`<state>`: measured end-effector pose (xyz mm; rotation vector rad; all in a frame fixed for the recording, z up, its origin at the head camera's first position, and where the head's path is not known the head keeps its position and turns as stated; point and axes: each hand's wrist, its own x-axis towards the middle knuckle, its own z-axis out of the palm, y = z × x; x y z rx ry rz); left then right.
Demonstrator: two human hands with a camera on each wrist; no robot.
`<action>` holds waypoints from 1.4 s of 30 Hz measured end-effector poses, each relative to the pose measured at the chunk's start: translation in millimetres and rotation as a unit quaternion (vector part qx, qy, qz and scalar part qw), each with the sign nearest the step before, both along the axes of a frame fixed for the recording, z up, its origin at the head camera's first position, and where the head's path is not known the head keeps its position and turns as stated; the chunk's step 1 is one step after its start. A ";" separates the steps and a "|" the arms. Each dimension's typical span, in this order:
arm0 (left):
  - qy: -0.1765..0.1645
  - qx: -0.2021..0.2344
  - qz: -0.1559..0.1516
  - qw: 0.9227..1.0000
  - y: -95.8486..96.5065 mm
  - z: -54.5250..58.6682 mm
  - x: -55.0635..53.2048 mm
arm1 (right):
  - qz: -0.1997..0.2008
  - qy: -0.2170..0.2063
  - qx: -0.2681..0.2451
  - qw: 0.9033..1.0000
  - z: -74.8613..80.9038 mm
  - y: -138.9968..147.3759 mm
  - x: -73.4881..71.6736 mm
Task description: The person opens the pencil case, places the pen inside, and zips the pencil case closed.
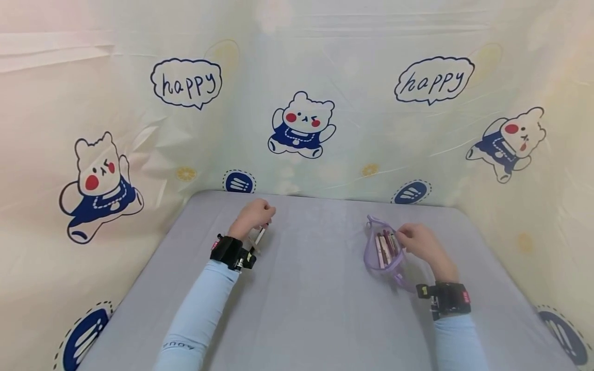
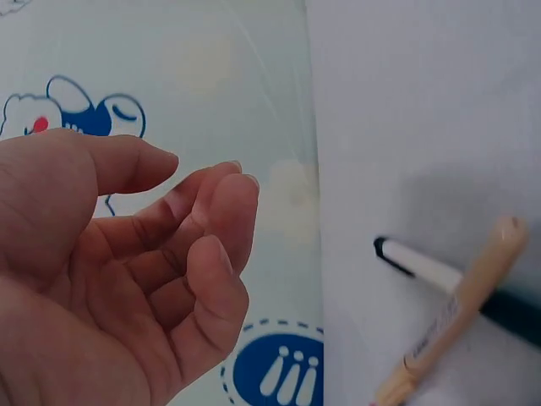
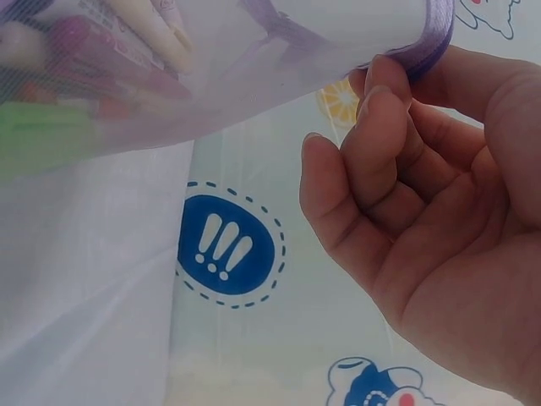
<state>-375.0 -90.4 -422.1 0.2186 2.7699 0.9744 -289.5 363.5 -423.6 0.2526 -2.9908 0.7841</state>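
My left hand point(image 1: 252, 217) hovers over the far left of the table, fingers loosely bent, with nothing between thumb and fingertips in the left wrist view. Beside it lie a white-and-dark pen point(image 2: 427, 266) and a peach-coloured pen point(image 2: 461, 313), crossing each other. On the right, my right hand point(image 1: 424, 246) pinches the purple edge of a see-through mesh pencil case point(image 1: 369, 255) between thumb and fingers. The case gapes upward, and several pens point(image 1: 386, 248) stand inside it. Through the mesh in the right wrist view, a green item point(image 3: 46, 131) shows among them.
A grey cloth covers the table point(image 1: 306, 299). Behind it and at both sides hangs a pale curtain point(image 1: 362, 129) printed with cartoon bears. Each wrist bears a black camera strap, the left one point(image 1: 227, 251) close to the pens.
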 end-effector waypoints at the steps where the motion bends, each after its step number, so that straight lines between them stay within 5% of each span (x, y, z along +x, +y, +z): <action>1: 0.002 -0.001 0.005 1.000 -4.6 0.4 1.1 | 0.001 0.001 0.000 1.000 0.3 -0.3 -0.4; 8: -0.014 0.000 0.040 0.999 -33.9 -3.6 7.4 | 0.003 0.003 -0.006 1.000 1.2 -0.9 -0.6; 15: -0.037 -0.052 0.064 0.996 -50.6 -11.2 14.7 | -0.001 -0.001 -0.005 1.000 0.0 -0.9 0.6; 36: -0.064 -0.100 0.083 0.989 -48.7 -44.4 18.4 | -0.001 -0.001 -0.004 1.000 0.5 -2.7 2.6; 42: -0.073 -0.088 0.083 0.990 -48.2 -45.7 14.3 | -0.008 -0.007 -0.004 1.000 -0.2 -1.5 2.2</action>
